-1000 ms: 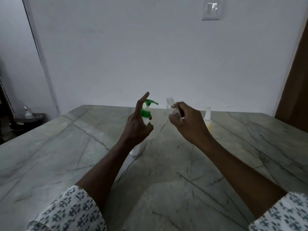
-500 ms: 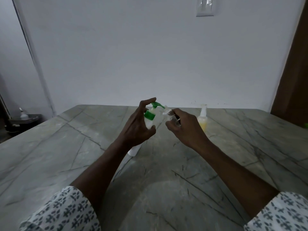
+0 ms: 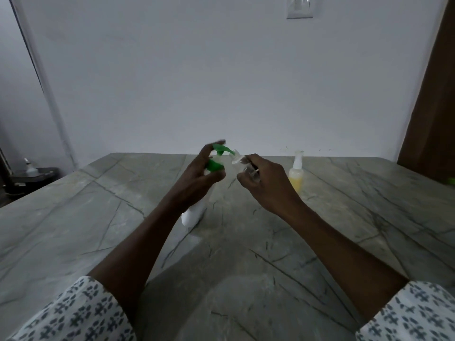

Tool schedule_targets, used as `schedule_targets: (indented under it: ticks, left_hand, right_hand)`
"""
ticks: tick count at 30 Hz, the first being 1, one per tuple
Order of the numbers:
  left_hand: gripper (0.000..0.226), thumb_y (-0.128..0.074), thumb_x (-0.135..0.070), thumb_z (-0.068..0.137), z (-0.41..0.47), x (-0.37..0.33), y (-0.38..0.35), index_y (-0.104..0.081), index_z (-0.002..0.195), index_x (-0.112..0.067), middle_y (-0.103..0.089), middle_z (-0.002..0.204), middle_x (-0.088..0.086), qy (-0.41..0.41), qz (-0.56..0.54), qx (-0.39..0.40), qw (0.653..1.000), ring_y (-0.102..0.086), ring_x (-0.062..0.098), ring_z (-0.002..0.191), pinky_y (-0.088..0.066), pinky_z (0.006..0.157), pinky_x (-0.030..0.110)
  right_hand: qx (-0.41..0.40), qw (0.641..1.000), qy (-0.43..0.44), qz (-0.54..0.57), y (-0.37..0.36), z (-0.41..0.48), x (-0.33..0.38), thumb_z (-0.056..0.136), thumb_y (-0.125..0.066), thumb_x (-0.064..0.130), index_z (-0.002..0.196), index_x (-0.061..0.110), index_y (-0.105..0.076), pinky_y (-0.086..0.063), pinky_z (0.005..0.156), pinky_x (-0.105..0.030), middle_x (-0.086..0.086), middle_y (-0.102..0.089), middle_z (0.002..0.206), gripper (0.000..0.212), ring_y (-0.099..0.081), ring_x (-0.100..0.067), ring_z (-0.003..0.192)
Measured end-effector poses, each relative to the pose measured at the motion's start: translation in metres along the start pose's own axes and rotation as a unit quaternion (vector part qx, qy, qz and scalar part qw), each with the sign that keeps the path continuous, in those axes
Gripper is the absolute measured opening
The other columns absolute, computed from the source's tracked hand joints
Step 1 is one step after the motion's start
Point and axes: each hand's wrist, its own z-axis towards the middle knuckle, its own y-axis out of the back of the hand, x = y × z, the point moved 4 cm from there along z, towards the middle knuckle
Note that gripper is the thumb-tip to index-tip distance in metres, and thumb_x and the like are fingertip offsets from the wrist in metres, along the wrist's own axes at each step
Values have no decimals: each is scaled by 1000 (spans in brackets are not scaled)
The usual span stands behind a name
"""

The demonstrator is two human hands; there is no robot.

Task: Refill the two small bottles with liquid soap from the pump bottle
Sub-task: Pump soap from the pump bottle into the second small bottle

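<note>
Grey tabletop (image 3: 86,217), plain wall (image 3: 172,82) behind: the left hand (image 3: 197,175) grips the pump bottle (image 3: 193,214), the right hand (image 3: 267,184) pinches a small clear bottle (image 3: 240,161) at its spout (image 3: 225,150). Any wobble could send soap past that narrow mouth.

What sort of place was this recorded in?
Likely a plain room in a home: a veined stone table set against a bare white wall with a light switch, and a small bottle of yellow liquid standing on the table.
</note>
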Motion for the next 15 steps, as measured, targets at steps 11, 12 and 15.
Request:
schedule_targets:
  ticks: [11,12,15]
  left_hand:
    - [58,-24,-43,105,11,-11,2,-63,77,-11,-69,66,4,101,-113,-87,985,-62,13,64,-44,72,32]
    - [54,-27,-41,103,12,-11,4,-59,76,-7,-65,63,8,105,-135,-85,982,-59,16,59,-43,68,33]
    - [53,-27,-42,101,13,-11,5,-51,69,-7,-55,58,11,114,-177,-81,974,-49,20,51,-41,56,30]
  right_hand:
    - [6,1000,11,12,-4,0,11,90,-63,23,119,13,-59,-44,66,-17,5,-60,94,31,-59,-10,79]
    - [8,1000,14,17,-5,0,14,90,-63,22,118,13,-59,-43,66,-16,5,-60,94,30,-59,-10,79]
    - [13,999,15,27,-9,1,20,91,-60,20,119,11,-58,-39,61,-8,4,-60,93,29,-57,-8,75]
